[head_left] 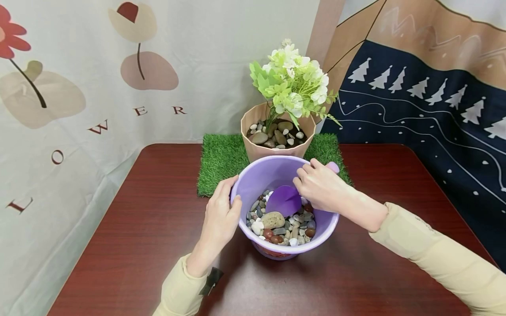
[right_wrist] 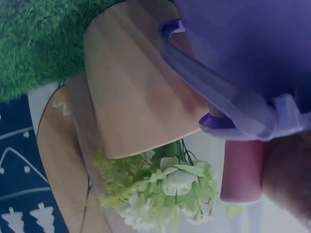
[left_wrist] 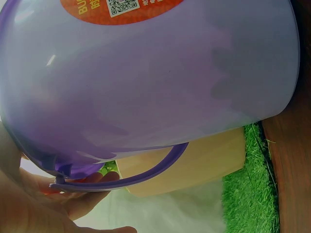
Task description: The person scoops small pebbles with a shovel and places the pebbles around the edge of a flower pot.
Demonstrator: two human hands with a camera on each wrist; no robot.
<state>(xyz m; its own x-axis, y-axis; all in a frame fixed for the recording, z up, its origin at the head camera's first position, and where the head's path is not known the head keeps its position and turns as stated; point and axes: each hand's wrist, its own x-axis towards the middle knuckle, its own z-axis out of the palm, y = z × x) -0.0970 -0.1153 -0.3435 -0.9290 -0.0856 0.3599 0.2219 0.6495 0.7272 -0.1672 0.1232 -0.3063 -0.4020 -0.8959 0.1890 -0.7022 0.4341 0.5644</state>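
A light purple bucket [head_left: 325, 228] stands on the table with mixed pebbles [head_left: 278, 237] and one larger tan stone [head_left: 272, 220] inside. My left hand [head_left: 219, 217] grips the bucket's left rim, thumb at the edge and fingers around the outside, by the hinge of its carrying handle [left_wrist: 146, 178]. Over the bucket's right side, my right hand [head_left: 322, 186] holds a small purple shovel by its grip [head_left: 333, 166]. The shovel's blade [head_left: 283, 200] points down onto the pebbles, its lower edge partly hidden. In the right wrist view only the hand's edge and the pinkish grip [right_wrist: 243, 172] show.
Directly behind the bucket, a beige faceted pot [head_left: 272, 151] holds stones and a white-flowered plant [head_left: 294, 83]. It stands on a green turf mat [head_left: 221, 166]. The dark red-brown table [head_left: 158, 210] meets printed cloth hangings [head_left: 166, 44] at the back.
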